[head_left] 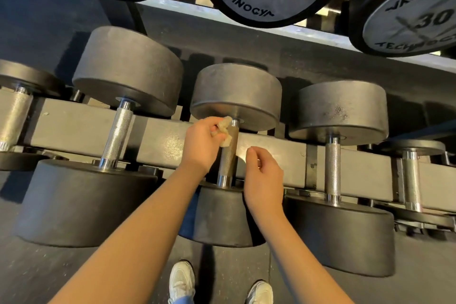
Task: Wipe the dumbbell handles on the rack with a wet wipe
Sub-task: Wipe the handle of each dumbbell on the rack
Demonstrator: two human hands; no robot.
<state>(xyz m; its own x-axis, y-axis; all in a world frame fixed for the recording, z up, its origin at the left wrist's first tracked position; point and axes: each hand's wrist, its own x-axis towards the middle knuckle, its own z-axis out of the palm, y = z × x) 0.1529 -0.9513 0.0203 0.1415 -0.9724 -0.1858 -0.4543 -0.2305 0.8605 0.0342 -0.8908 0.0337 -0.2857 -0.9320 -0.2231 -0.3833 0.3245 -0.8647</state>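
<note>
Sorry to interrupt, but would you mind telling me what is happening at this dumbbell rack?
A person stands at the rack, cleaning dumbbells. The left hand presses a crumpled wet wipe against the upper end of the middle dumbbell's handle. The right hand hovers beside that handle, empty, fingers loosely curled. The neighbouring handles are not being touched.

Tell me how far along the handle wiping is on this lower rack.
Done: nothing can be confirmed; no handle shows visible wetness. In hand: the left hand presses the wet wipe against the upper end of the middle handle; the right hand hovers beside it, empty. Left: that handle's lower part, and possibly the neighbouring handles.
</note>
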